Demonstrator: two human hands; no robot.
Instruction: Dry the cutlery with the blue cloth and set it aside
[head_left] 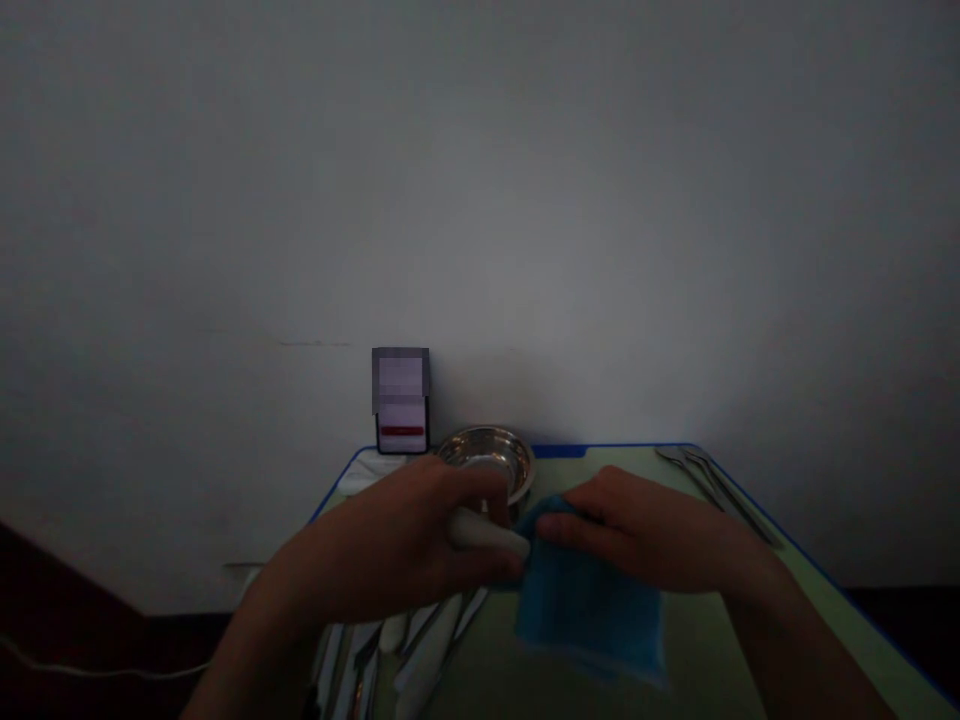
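Observation:
My left hand (427,530) is closed around the pale handle (487,533) of a utensil, which points to the right. In my right hand (637,530) a blue cloth (589,620) is pinched between thumb and fingers, and its loose part hangs down over the table. The cloth meets the end of the pale handle, so the far part of the utensil is hidden and I cannot tell its kind. Just behind my hands stands a shiny metal bowl (517,460), partly covered by my left hand.
Several utensils, some with pale handles (427,660), lie on the green tabletop (705,660) below my left hand. Two metal forks (720,490) rest along the right edge. A phone (403,425) stands upright against the wall (525,200), with a white item (367,472) before it.

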